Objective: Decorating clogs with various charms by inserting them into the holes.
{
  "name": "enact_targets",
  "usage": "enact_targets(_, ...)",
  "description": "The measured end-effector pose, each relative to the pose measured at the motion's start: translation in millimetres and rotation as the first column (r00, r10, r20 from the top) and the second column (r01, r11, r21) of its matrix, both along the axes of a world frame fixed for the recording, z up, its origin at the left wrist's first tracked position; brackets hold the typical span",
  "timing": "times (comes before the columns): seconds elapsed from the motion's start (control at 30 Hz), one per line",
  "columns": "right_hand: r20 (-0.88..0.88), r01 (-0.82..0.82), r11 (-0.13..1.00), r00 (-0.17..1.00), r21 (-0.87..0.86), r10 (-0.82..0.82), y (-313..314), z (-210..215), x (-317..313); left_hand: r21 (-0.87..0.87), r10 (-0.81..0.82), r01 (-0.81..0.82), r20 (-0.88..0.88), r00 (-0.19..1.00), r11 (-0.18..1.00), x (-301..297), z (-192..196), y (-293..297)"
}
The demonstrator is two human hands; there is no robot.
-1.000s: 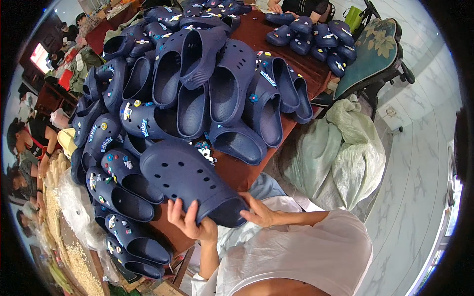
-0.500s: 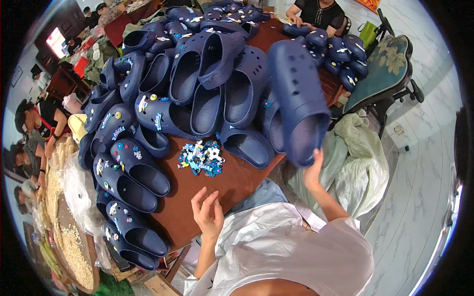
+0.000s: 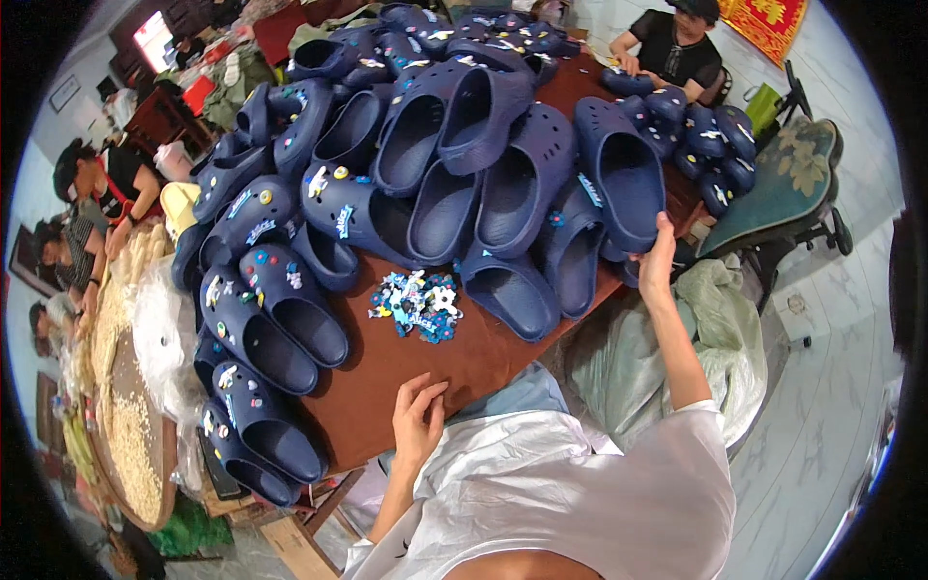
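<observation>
My right hand (image 3: 657, 259) grips the heel of a navy blue clog (image 3: 619, 174) at the right end of the pile, its opening facing me. That clog leans against others there. My left hand (image 3: 418, 418) holds nothing; it hovers over the near table edge with fingers loosely curled and apart. Beyond it, a small heap of shoe charms (image 3: 418, 304) in blue, white and black lies on the brown tabletop (image 3: 387, 387). Behind the heap stand several plain clogs (image 3: 509, 290). Clogs with charms fitted (image 3: 259, 329) line the left side.
Across the table a person (image 3: 677, 53) handles clogs beside another small pile. A green office chair (image 3: 783, 184) and a pale sack (image 3: 715, 338) stand to the right. At left are a round tray of pale pieces (image 3: 145, 464), a clear plastic bag (image 3: 164, 338) and other people.
My right hand has moved the clog away from me toward the pile, and its opening shows more. My left hand has lowered slightly and its fingers have curled. The view has shifted.
</observation>
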State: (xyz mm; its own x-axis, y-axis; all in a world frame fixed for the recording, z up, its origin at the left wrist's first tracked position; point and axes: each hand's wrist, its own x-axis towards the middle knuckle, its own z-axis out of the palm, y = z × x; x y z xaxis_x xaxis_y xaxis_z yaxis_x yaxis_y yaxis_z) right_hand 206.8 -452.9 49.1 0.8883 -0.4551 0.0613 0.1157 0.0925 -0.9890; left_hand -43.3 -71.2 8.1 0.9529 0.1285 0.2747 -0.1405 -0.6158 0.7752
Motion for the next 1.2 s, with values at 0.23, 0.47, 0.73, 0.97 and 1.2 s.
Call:
enact_targets(0.23,0.011,-0.186,0.982,0.982,-0.022,0.186,10,12,31,-0.065,-0.088,0.082,-0.108,0.990,0.995,1,-5,-10)
enact_targets(0.47,0.040,-0.207,0.978,0.978,0.038,0.206,9,3,33,-0.005,-0.103,0.103,-0.094,0.990,0.995,3,-12,-3)
enact_targets(0.73,0.083,-0.179,0.983,0.981,0.043,0.175,7,-1,35,0.017,-0.092,0.095,-0.107,0.990,0.995,3,-18,2)
enact_targets(0.97,0.118,-0.038,0.999,0.992,-0.015,0.039,14,-5,26,0.011,-0.103,0.105,-0.103,0.989,0.994,3,-21,4)
enact_targets(1.2,0.064,-0.003,0.988,0.998,-0.157,0.013,40,21,22,0.007,-0.102,0.103,-0.103,0.989,0.995,4,-21,6)
